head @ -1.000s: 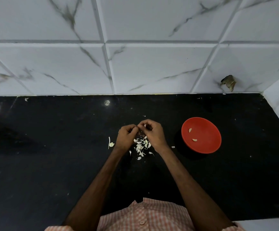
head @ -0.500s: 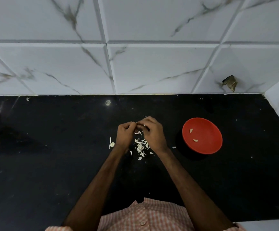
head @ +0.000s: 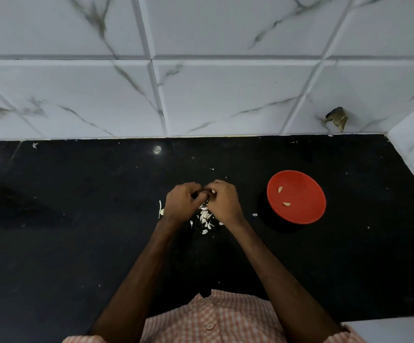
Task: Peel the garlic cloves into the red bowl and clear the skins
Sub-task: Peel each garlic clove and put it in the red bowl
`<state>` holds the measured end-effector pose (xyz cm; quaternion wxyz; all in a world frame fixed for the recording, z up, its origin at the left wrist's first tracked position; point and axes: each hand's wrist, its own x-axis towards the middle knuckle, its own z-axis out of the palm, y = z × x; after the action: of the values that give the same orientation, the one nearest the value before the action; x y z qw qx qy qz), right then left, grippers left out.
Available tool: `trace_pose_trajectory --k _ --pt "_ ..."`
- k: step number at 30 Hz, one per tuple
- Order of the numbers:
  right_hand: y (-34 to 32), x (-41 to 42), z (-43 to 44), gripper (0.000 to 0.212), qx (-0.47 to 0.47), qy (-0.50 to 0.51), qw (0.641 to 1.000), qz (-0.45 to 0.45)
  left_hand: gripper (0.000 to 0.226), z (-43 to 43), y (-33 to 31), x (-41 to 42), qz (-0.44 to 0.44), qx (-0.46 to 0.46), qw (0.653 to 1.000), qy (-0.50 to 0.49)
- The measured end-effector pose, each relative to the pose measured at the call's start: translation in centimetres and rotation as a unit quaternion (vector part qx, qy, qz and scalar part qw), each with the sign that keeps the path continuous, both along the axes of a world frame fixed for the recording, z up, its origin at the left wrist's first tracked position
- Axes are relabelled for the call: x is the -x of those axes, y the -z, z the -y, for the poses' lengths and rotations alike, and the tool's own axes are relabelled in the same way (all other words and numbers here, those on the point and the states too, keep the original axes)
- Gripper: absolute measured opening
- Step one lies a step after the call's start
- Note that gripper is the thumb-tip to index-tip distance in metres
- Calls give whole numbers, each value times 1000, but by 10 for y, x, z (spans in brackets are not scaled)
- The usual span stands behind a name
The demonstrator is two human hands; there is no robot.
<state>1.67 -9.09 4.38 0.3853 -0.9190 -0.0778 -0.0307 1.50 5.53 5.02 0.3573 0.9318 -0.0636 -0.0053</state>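
The left hand [head: 182, 204] and right hand [head: 223, 201] meet at the fingertips, both curled, pinching a garlic clove [head: 213, 192] above the pile of skins [head: 206, 216] on the black surface [head: 77, 231]; the red bowl [head: 304, 214], well apart to the right, holds two peeled cloves [head: 280, 189].

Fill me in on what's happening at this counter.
A person is peeling garlic over the black counter. The left hand and right hand meet, fingers curled around a clove that shows pale between them. A small pile of skins lies under the hands. To the right, apart from the hands, the red bowl holds two peeled cloves. The skins are not yet cleared.
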Motion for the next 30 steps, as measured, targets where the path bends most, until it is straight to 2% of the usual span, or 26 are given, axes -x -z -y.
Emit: trace_pose_trajectory --k 4,7,13,20,25,28,30 --pt "12 -7 17 10 -51 41 991 -116 20 6 15 9 -28 -115 991 59" --pt "19 -8 30 9 -118 71 972 -190 25 -4 29 7 -68 -178 980 60" --pt "23 -1 35 14 -228 101 926 -285 32 -3 38 10 -78 -247 965 49" --pt "18 0 31 20 -269 94 914 -289 33 -6 42 15 -63 -282 955 70" --pt "17 3 29 11 -330 98 891 -294 35 -11 43 14 -71 -289 951 82" --pt "16 5 27 3 -369 105 875 -294 45 -12 44 13 -57 -282 955 70" --pt "15 4 26 7 -380 114 870 -292 48 -11 44 14 -49 -275 958 64"
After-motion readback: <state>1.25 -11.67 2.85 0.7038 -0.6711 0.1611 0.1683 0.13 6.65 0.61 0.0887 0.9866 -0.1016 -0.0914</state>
